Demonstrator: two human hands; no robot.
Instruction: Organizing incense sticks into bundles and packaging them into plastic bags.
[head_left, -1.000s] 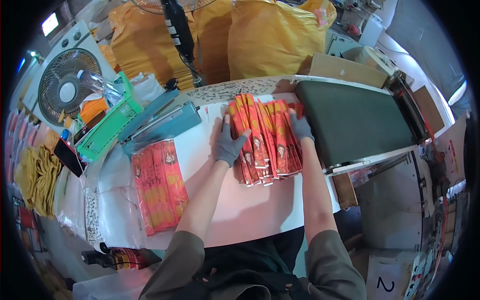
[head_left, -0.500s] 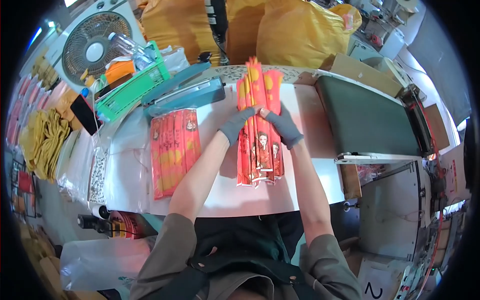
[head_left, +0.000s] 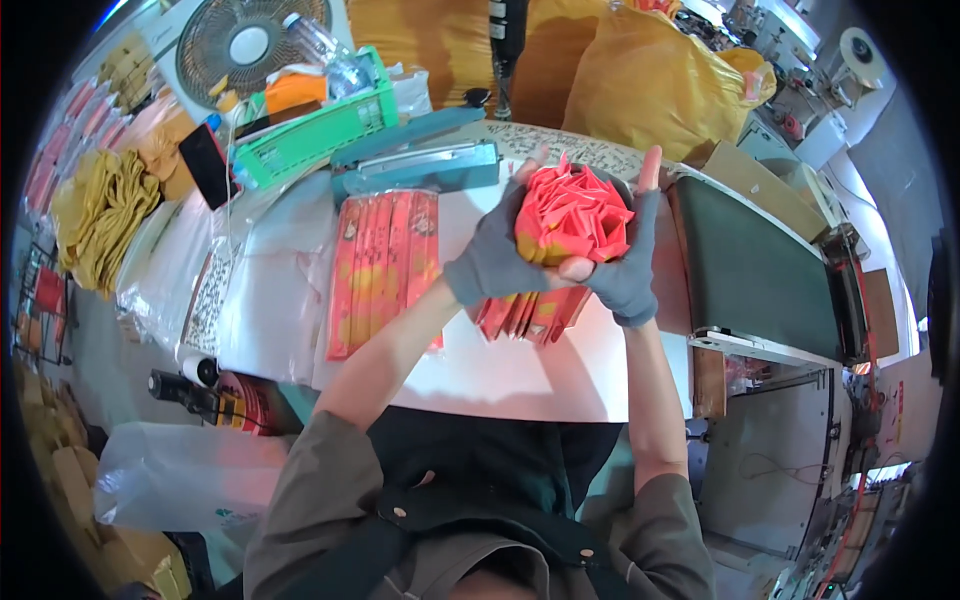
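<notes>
Both my hands wear grey fingerless gloves and clasp an upright bundle of red and gold paper strips (head_left: 568, 215), seen end-on from the top. My left hand (head_left: 497, 258) wraps the bundle's left side. On the right side my right hand (head_left: 628, 265) presses it, fingers pointing up. The lower ends of the strips (head_left: 530, 315) fan out toward the white table (head_left: 520, 375). A flat sealed pack of the same red strips (head_left: 385, 270) lies on the table to the left of my hands.
A teal heat sealer (head_left: 420, 165) lies behind the flat pack, with a green basket (head_left: 310, 135) and a fan (head_left: 240, 45) farther left. A dark conveyor belt (head_left: 755, 275) runs along the right. Yellow sacks (head_left: 650, 80) stand at the back. Clear bags (head_left: 190, 270) cover the table's left side.
The strips lay flat on the table under my hands. I have gathered them and stood them on end, lifted toward the camera.
</notes>
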